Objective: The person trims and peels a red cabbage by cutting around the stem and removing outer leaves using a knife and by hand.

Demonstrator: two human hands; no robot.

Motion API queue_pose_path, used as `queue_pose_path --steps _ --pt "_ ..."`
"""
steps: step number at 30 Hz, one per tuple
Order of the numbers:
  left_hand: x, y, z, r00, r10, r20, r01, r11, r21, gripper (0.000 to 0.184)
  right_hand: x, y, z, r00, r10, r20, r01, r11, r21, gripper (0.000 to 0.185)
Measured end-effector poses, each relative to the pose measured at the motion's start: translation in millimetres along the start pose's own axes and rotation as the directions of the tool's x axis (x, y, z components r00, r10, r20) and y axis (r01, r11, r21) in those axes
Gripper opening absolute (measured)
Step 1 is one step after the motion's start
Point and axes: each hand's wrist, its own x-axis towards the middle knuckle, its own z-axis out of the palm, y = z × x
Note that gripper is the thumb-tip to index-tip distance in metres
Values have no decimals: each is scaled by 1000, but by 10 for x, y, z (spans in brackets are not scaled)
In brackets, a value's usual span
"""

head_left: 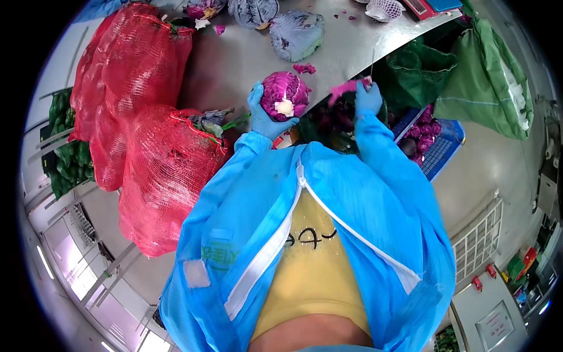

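My left hand, in a blue glove, is wrapped round a red cabbage from the left and below. The cabbage's pale cut stem faces me. Off to the right, my gloved right hand is closed on a knife, whose thin blade points away from me; its handle is hidden in the fingers. A loose purple leaf hangs beside that hand, over a dark container with purple leaves in it. Another leaf scrap lies on the metal table behind the cabbage.
Greyish cabbages sit at the table's far side, near a white foam net. Red mesh sacks crowd the left. On the right are a dark green bag, a lighter green sack and a blue crate holding trimmed red cabbages.
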Motion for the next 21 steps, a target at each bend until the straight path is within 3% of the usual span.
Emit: queue_pose_path --steps 2,4,6,8,10,11,13,20,21 --pt "3 57 -5 965 -259 29 260 946 -194 117 -399 -428 -482 987 -14 162 72 932 -355 47" --pt "36 -32 4 966 -258 30 259 951 -168 118 -549 -449 -485 988 -86 131 126 932 -341 57" --pt "71 -18 -19 939 -335 71 339 882 -328 119 -710 -668 -360 923 -282 262 292 957 1 53" --pt "48 -132 -14 958 -281 53 286 928 -241 118 -868 -1073 -223 741 -486 464 412 874 257 46" --pt "60 -134 -13 962 -266 54 271 924 -269 118 -891 -1419 -87 447 -673 590 654 696 297 42" --pt "78 -133 -13 962 -267 51 271 923 -272 118 -880 -1507 -17 445 -673 591 657 694 295 42" --pt "138 -88 -59 896 -401 191 443 843 -305 118 -851 -1603 97 167 -705 689 827 481 292 39" --pt "148 -216 -63 928 -331 170 359 917 -171 121 -785 -1716 120 166 -615 771 809 532 250 28" --pt "161 -212 -60 929 -328 172 356 918 -174 121 -762 -1759 109 135 -605 784 860 465 210 26"
